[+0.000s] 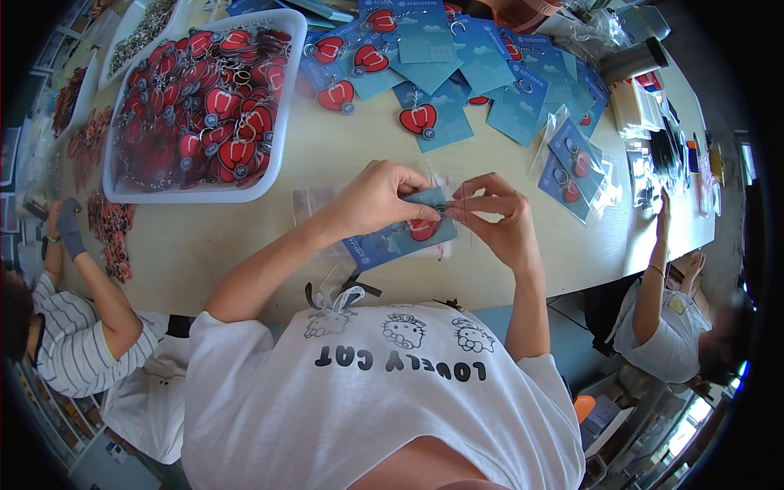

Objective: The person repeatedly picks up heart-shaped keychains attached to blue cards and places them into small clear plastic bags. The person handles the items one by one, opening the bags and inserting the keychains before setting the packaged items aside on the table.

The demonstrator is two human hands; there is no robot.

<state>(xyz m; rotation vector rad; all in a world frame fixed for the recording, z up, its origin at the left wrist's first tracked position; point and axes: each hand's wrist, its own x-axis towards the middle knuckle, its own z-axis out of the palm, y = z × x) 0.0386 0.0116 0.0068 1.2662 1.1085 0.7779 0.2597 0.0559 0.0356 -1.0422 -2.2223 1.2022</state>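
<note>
My left hand point(377, 198) grips a blue card point(371, 250) just in front of my chest, its thumb pressing a red keychain point(423, 229) against the card's face. At the card's right edge, beside the keychain's small round tag, the fingers of my right hand point(496, 214) are pinched together. Whether they hold the tag, the card's edge or thin plastic film is hard to make out. Clear plastic bags point(308, 202) lie on the table under and beside my hands, partly hidden by my left wrist.
A white tub point(282, 106) heaped with red keychains stands at left. Blue cards point(445, 135) with keychains spread across the back. Bagged cards point(563, 192) lie right on the wooden table point(245, 245). One person point(77, 327) sits at left, another point(665, 327) at right.
</note>
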